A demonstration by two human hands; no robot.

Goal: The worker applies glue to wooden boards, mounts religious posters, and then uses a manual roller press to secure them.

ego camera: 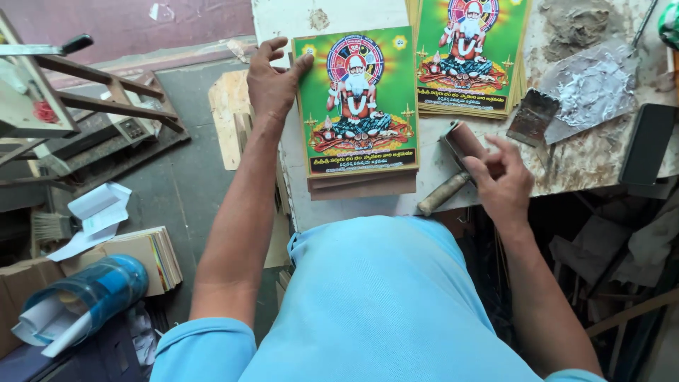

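Where the table (pixel 424 201) ends at its near edge, right hand (pixel 501 185) closed around a roller (pixel 453 166), wooden handle poking out past the rim. Just left, green print (pixel 357 102) lying atop a board pile (pixel 364 184) near that edge. Left hand (pixel 272 85) flat and spread, fingertips pressing the print's top-left corner, gripping nothing. Beyond, second print stack (pixel 470 53) close behind. Scraper (pixel 532 117) and foil (pixel 590 88) crowding the right side.
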